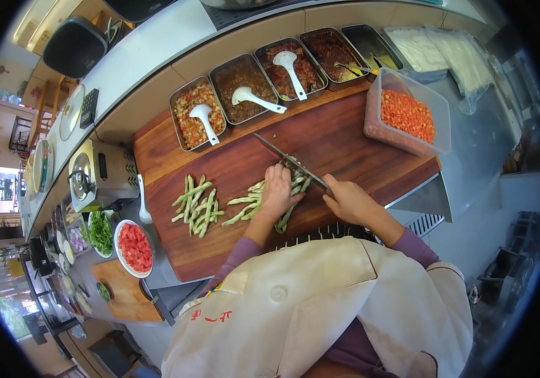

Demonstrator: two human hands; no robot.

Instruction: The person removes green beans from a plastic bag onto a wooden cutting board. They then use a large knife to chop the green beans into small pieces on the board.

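Observation:
My left hand (277, 190) presses down on a bundle of green beans (247, 204) lying on a large wooden cutting board (341, 137). A kitchen knife (293, 161) is gripped by its handle in my right hand (349, 198). Its blade slants across the bean ends just beyond my left fingers. Small cut pieces lie around the blade, partly hidden by it and my fingers. To the left, a second pile of whole green beans (198, 205) rests on the board, apart from both hands.
Along the board's far edge stand several metal pans of cooked fillings, including a diced vegetable pan (185, 111). A plastic tub of chopped carrot (407, 115) sits at the board's right end. Left of the board are a white spoon (144, 203) and a bowl of diced tomato (134, 249).

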